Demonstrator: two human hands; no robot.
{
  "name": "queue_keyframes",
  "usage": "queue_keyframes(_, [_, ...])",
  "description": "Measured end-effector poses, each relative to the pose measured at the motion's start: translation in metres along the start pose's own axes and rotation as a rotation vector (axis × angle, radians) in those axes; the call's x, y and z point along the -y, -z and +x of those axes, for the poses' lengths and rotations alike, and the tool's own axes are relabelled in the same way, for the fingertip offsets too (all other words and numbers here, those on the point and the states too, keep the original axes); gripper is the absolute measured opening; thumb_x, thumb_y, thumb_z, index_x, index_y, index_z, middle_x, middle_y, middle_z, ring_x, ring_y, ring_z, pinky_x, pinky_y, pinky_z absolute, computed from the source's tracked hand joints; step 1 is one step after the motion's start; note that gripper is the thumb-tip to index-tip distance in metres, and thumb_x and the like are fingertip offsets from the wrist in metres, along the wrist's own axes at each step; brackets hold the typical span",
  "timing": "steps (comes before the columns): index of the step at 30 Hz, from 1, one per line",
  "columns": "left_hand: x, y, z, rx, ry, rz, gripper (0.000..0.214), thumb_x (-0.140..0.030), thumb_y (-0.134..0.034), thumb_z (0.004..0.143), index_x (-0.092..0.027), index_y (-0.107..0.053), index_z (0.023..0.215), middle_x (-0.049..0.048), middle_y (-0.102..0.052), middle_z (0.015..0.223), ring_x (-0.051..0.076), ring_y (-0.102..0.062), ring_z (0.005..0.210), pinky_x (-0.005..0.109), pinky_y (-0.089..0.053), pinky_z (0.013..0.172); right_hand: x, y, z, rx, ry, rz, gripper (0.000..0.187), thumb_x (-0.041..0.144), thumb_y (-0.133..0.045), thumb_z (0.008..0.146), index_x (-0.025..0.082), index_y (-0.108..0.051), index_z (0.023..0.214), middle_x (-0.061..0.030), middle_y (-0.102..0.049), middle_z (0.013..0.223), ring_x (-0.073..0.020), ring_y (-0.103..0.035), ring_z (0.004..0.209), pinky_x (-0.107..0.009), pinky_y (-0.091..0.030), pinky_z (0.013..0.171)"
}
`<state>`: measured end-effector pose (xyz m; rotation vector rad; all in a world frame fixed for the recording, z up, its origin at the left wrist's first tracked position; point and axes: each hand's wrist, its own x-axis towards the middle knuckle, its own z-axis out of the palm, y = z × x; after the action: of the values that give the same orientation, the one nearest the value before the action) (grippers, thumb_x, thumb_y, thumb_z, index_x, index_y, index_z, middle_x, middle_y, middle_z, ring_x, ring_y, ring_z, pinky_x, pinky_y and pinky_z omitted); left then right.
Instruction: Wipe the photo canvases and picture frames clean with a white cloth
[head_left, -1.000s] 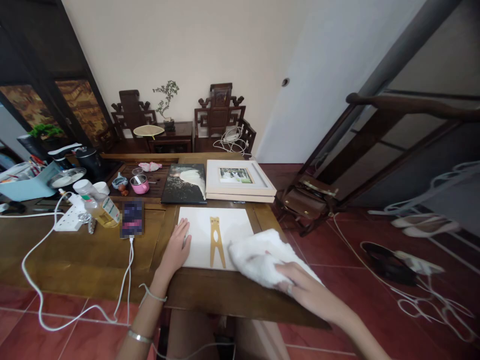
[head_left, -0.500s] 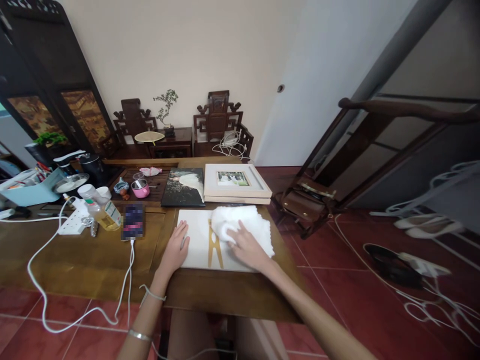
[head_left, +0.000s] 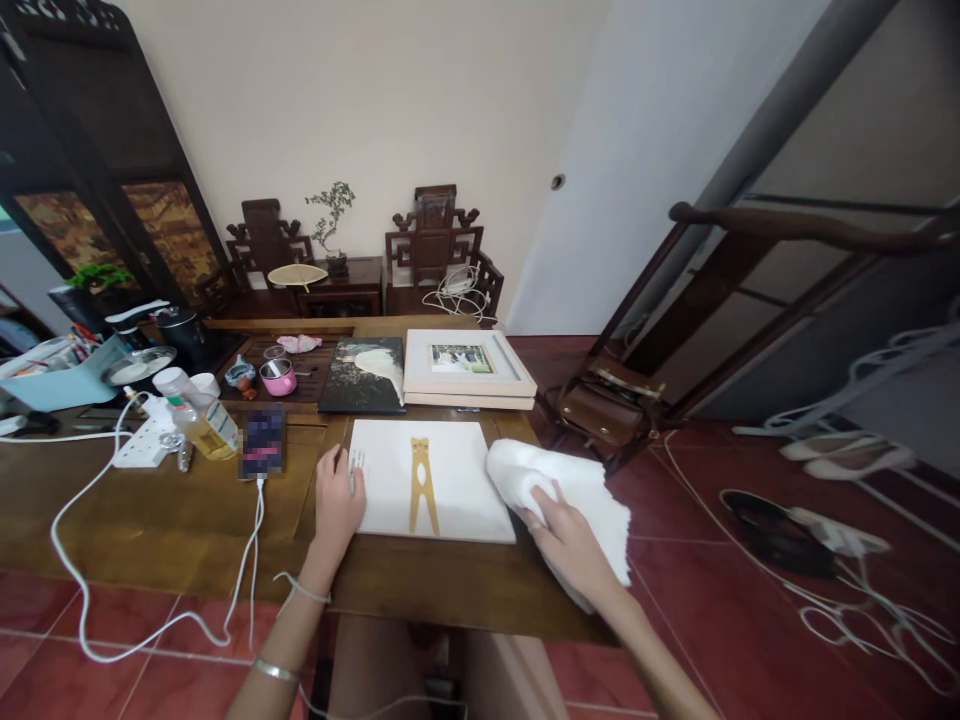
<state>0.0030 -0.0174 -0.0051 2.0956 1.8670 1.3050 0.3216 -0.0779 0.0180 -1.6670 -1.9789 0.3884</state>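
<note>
A white canvas picture (head_left: 454,480) with a gold clothespin shape on it lies flat near the front edge of the wooden table (head_left: 180,520). My left hand (head_left: 337,500) rests on the picture's left edge, fingers stretched out flat on it. My right hand (head_left: 570,540) is closed on a bunched white cloth (head_left: 577,485), which lies on the table just past the picture's right edge and hangs over the table's corner.
Behind the picture lie a dark painting (head_left: 364,373) and a stack of white frames (head_left: 465,368). A phone (head_left: 262,445) on a white cable, a bottle (head_left: 201,424), a power strip (head_left: 142,440) and a tea tray with a pink cup (head_left: 279,376) crowd the left. Cables and shoes lie on the red floor at right.
My right hand swept the cloth from the near right up across the picture's top, then back off its right edge. My left hand stayed on the left edge.
</note>
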Motion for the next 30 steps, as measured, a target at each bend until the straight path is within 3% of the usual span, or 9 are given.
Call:
queue_keyframes(5, [0.013, -0.005, -0.001, 0.109, 0.115, -0.028, 0.031, -0.029, -0.047, 0.086, -0.016, -0.057, 0.112, 0.0159, -0.050, 0.130, 0.032, -0.038, 0.128, 0.057, -0.029, 0.106, 0.017, -0.019, 0.017, -0.066, 0.054, -0.171, 0.017, 0.020, -0.032, 0.085, 0.021, -0.049, 0.090, -0.0001, -0.058, 0.065, -0.0243, -0.060, 0.066, -0.052, -0.024, 0.105])
queue_keyframes(11, [0.016, -0.003, 0.008, 0.161, 0.369, -0.272, 0.030, -0.027, -0.057, 0.080, -0.018, -0.059, 0.108, 0.0135, -0.047, 0.137, 0.032, -0.024, 0.138, 0.055, -0.019, 0.111, 0.025, -0.017, 0.018, -0.048, 0.101, -0.219, 0.023, 0.017, -0.032, 0.083, 0.016, -0.052, 0.094, -0.0063, -0.062, 0.075, -0.0260, -0.061, 0.076, -0.054, -0.025, 0.103])
queue_keyframes(16, [-0.021, 0.027, -0.003, 0.285, 0.554, -0.837, 0.052, -0.026, -0.055, 0.084, -0.019, -0.039, 0.133, 0.0117, -0.042, 0.143, 0.025, -0.040, 0.131, 0.043, -0.031, 0.110, 0.020, -0.018, 0.017, -0.081, 0.100, -0.162, 0.024, 0.018, -0.032, 0.083, 0.017, -0.054, 0.092, -0.0034, -0.060, 0.070, -0.0253, -0.060, 0.071, -0.054, -0.029, 0.102])
queue_keyframes(19, [-0.051, 0.056, -0.018, 0.205, 0.761, -1.032, 0.072, -0.019, -0.061, 0.079, -0.015, -0.026, 0.141, 0.0157, -0.040, 0.144, 0.026, -0.042, 0.130, 0.041, -0.034, 0.108, 0.022, -0.015, 0.013, -0.157, 0.023, -0.012, 0.022, 0.024, -0.033, 0.084, 0.020, -0.055, 0.087, -0.0028, -0.061, 0.068, -0.0265, -0.060, 0.073, -0.047, -0.045, 0.085])
queue_keyframes(21, [-0.069, 0.075, -0.026, 0.115, 0.903, -1.070, 0.081, -0.018, -0.066, 0.075, -0.014, -0.022, 0.143, 0.0169, -0.035, 0.146, 0.028, -0.041, 0.130, 0.040, -0.035, 0.107, 0.037, -0.008, 0.004, -0.206, 0.021, 0.095, 0.022, 0.026, -0.035, 0.085, 0.020, -0.056, 0.084, -0.0053, -0.065, 0.075, -0.0265, -0.061, 0.076, -0.041, -0.051, 0.072])
queue_keyframes(24, [-0.093, 0.101, -0.038, -0.012, 0.957, -1.141, 0.081, -0.019, -0.069, 0.071, -0.018, -0.029, 0.142, 0.0133, -0.034, 0.148, 0.029, -0.039, 0.131, 0.039, -0.038, 0.105, 0.082, 0.002, -0.014, -0.185, 0.302, 0.131, 0.021, 0.021, -0.039, 0.084, 0.021, -0.058, 0.077, -0.0107, -0.068, 0.099, -0.0273, -0.061, 0.097, -0.044, -0.049, 0.083])
queue_keyframes(27, [-0.110, 0.120, -0.055, -0.075, 1.012, -1.164, 0.082, -0.027, -0.069, 0.073, -0.025, -0.028, 0.143, 0.0075, -0.040, 0.145, 0.029, -0.042, 0.130, 0.038, -0.043, 0.101, 0.130, 0.004, -0.031, -0.070, 0.681, 0.096, 0.012, 0.027, -0.055, 0.079, 0.020, -0.059, 0.069, -0.0115, -0.051, 0.134, -0.0319, -0.040, 0.128, -0.056, -0.032, 0.103])
queue_keyframes(30, [-0.122, 0.132, -0.078, -0.012, 0.942, -1.217, 0.082, -0.035, -0.070, 0.074, -0.035, -0.026, 0.143, 0.0026, -0.041, 0.144, 0.029, -0.044, 0.128, 0.041, -0.041, 0.103, 0.148, -0.006, -0.039, -0.130, 0.772, 0.132, 0.017, 0.025, -0.060, 0.076, 0.020, -0.055, 0.061, -0.0068, -0.042, 0.143, -0.0316, -0.031, 0.134, -0.058, -0.029, 0.106])
